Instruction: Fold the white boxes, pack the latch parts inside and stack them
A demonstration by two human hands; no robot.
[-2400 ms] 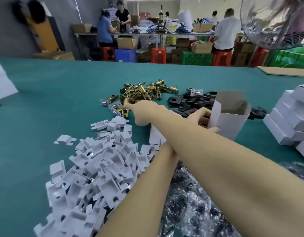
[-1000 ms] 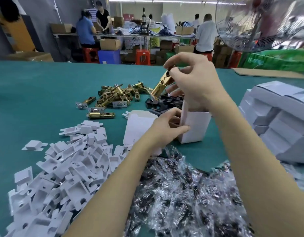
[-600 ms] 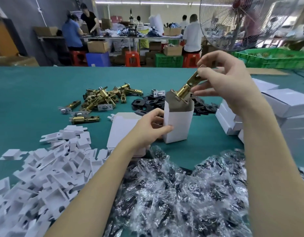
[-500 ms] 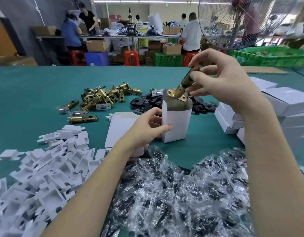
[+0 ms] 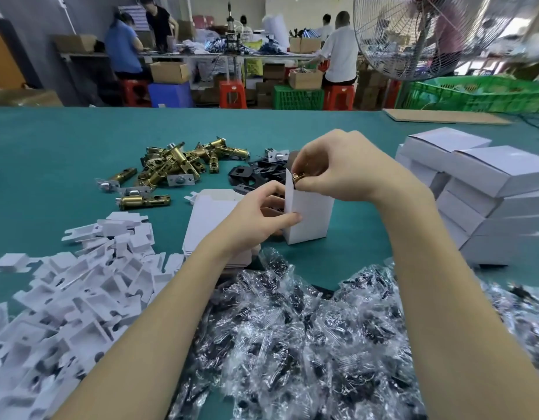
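Single head-worn wide-angle view, no second view to share with. Looks forward and down across a teal felt-covered table (image 5: 49, 153) from its near edge, close in: both bare forearms enter from the bottom edge, left hand (image 5: 259, 219) and right hand (image 5: 341, 165) near frame centre. Far table edge crosses the upper third; workshop background above it. Straight lines bow toward the frame sides.

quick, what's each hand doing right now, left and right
Left hand: closed, gripping the side of the upright white box.
Right hand: closed, pinching a brass latch at the box's open top.
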